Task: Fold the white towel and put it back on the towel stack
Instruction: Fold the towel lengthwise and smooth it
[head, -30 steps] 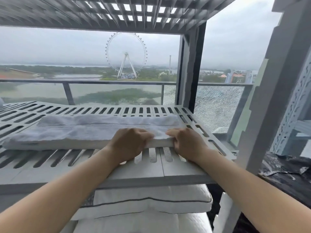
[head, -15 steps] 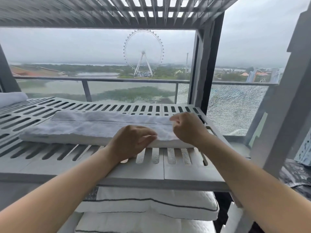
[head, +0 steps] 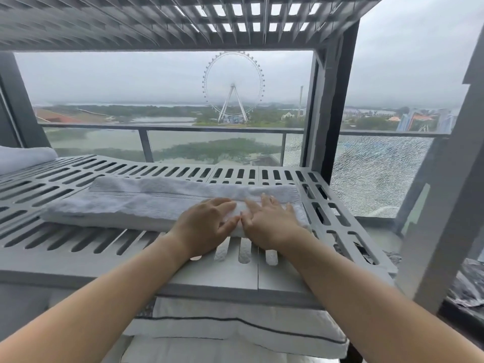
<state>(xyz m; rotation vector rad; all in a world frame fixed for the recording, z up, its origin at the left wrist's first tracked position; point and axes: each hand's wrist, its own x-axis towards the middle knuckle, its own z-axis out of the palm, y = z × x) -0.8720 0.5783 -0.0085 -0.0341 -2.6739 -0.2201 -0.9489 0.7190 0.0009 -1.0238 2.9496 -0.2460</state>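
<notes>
White terry towel (head: 146,205), folded into a long thick band, is lying across a grey slotted plastic shelf (head: 78,247) in the middle of the frame. The person's left hand (head: 207,227) and right hand (head: 272,224) are pressing side by side on its right end, thumbs nearly touching, fingers laid flat and gripping nothing. White pillows (head: 235,328) with dark piping are sitting stacked under the shelf, at lower centre.
</notes>
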